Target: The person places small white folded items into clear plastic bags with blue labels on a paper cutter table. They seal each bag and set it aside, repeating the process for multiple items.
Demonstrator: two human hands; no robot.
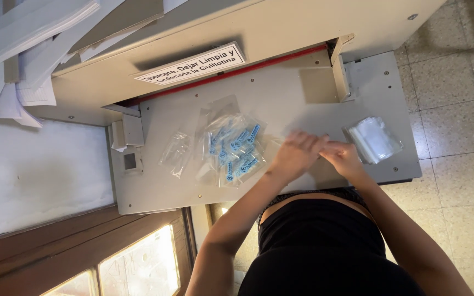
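Head view, looking down on the grey worktop [182, 186] of a paper cutter. The left hand [296, 154] and right hand [344, 159] meet at the near middle of the worktop, fingers touching or overlapping; motion blur hides the fingertips, so whether either grip is wide, narrow or closed on something cannot be told. Just left of the left hand lies a loose pile of clear bags [231, 148] with blue printing, some overlapping. Further left, apart from the pile, lies a single clear bag [175, 152] without visible print. To the right of the right hand, close by, sits a neat stack of clear bags [374, 139] near the worktop's right edge. At the far side a red strip [231, 74] runs along the cutter's opening, with a white label [193, 64] above it. Sheets of white paper [28, 38] lie at the far left. A tiled floor [456, 109] shows at right.
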